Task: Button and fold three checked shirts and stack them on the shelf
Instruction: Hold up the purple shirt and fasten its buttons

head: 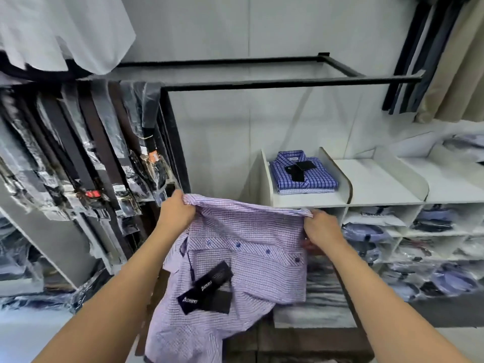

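A white shelf unit [309, 199] of flat boards with rounded dividers fills the right side, and in its top left compartment a folded blue checked shirt [303, 170] lies on a paler folded one, while a black metal rail [262, 83] runs above and plastic-wrapped belts [86, 158] hang at the left. In front of the shelf a lilac checked shirt [243, 258] of soft, crumpled cloth hangs buttoned with dark blue buttons, two black card tags [207, 289] dangling against its front. The left hand [176, 212] grips the upper edge at one end with curled fingers, and the right hand [322, 229] pinches the other end, holding the shirt up in the air.
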